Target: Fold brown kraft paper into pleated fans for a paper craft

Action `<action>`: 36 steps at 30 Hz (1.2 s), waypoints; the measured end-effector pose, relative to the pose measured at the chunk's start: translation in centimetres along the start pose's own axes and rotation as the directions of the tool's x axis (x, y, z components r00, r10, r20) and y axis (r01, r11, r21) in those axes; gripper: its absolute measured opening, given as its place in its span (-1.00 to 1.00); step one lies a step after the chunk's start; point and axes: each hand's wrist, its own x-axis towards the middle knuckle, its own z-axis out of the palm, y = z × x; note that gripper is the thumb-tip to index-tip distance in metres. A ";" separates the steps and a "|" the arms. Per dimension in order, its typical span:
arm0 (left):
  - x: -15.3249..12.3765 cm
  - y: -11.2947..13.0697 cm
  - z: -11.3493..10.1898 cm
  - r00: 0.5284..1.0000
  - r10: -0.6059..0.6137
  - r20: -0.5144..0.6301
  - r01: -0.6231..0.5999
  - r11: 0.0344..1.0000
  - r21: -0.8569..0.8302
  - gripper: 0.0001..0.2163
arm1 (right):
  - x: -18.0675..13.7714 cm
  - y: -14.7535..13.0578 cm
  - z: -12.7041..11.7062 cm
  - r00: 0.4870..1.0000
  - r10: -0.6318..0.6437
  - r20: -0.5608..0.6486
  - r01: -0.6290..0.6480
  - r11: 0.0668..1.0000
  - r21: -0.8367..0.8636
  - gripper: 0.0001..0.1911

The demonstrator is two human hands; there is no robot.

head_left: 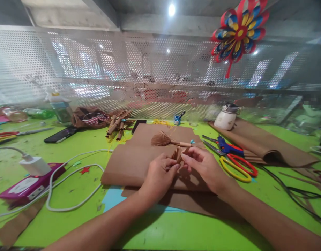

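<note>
Between both hands is a small piece of pleated brown paper (176,155), its folds fanned out. My left hand (162,171) pinches it from the left, thumb and fingers closed on its lower edge. From the right, my right hand (202,165) grips the other end between thumb and fingertips. Under the hands lies folded brown kraft paper (129,164). Just beyond them, a finished-looking paper fan (160,139) with a rolled paper handle (185,144) rests on the paper. The hands partly hide the pleats.
Scissors with red and yellow handles (236,165) and a blue-handled tool (228,146) lie to the right, near a white bottle (225,116). At left are a phone (61,135), a purple power strip (32,184) and a looping white cable (71,209). Rolled paper sticks (118,125) lie behind.
</note>
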 end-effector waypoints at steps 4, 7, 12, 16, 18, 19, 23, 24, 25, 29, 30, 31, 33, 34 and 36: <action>-0.3 0.3 0.0 0.997 0.075 0.000 -0.075 0.997 0.015 -0.83 | -0.1 0.5 0.0 1.000 -0.015 0.013 0.015 1.000 0.008 -0.81; -0.1 0.7 -0.2 0.999 0.031 0.037 -0.028 0.997 -0.071 -0.81 | 0.2 1.0 -0.5 1.000 0.005 -0.017 -0.004 0.999 0.051 -0.80; 0.2 0.5 -0.4 0.993 -0.103 0.065 0.114 0.974 -0.198 -0.78 | 0.7 1.3 -1.1 0.994 0.004 -0.107 -0.002 1.000 0.027 -0.77; 0.3 0.2 0.0 0.952 -0.263 0.157 0.305 0.862 -0.405 -0.79 | 0.7 1.1 -1.1 0.991 -0.014 -0.133 0.005 0.997 -0.073 -0.77; 0.4 0.2 0.1 0.934 -0.307 0.184 0.358 0.785 -0.506 -0.78 | 0.7 0.9 -1.1 0.991 -0.012 -0.136 -0.001 0.995 -0.101 -0.78; 0.5 0.3 0.0 0.934 -0.307 0.184 0.358 0.761 -0.542 -0.74 | 0.7 0.9 -1.1 0.990 -0.012 -0.141 -0.003 0.994 -0.107 -0.79; 0.7 0.8 -0.2 0.940 -0.305 0.155 0.330 0.689 -0.645 -0.34 | 0.8 1.0 -1.0 0.988 -0.010 -0.156 -0.005 0.996 -0.094 -0.84; 0.8 0.9 -0.2 0.935 -0.319 0.157 0.338 0.665 -0.665 -0.26 | 0.8 1.0 -1.0 0.988 -0.011 -0.156 -0.004 0.996 -0.090 -0.85; 0.8 0.9 -0.3 0.927 -0.335 0.166 0.354 0.644 -0.678 -0.23 | 0.8 1.1 -0.9 0.988 -0.007 -0.153 -0.006 0.996 -0.086 -0.85; 0.8 1.0 -0.3 0.892 -0.377 0.249 0.443 0.616 -0.652 -0.40 | 0.6 1.0 -0.5 0.989 0.033 -0.147 -0.044 0.997 -0.067 -0.86; 0.7 1.0 -0.3 0.886 -0.378 0.269 0.458 0.611 -0.646 -0.47 | 0.6 0.9 -0.4 0.988 0.046 -0.146 -0.056 0.996 -0.063 -0.86; 0.7 0.9 -0.3 0.880 -0.374 0.292 0.470 0.606 -0.642 -0.53 | 0.5 0.9 -0.3 0.988 0.053 -0.144 -0.062 0.996 -0.061 -0.86; 0.7 0.9 -0.3 0.870 -0.356 0.341 0.493 0.598 -0.632 -0.62 | 0.5 0.8 -0.1 0.988 0.056 -0.142 -0.064 0.997 -0.048 -0.85; 0.7 0.8 -0.4 0.865 -0.343 0.366 0.501 0.602 -0.622 -0.66 | 0.4 0.7 -0.1 0.989 0.057 -0.138 -0.062 0.997 -0.038 -0.85; 0.7 0.8 -0.4 0.861 -0.320 0.396 0.505 0.629 -0.591 -0.71 | 0.3 0.5 0.1 0.990 0.055 -0.127 -0.057 0.998 -0.010 -0.84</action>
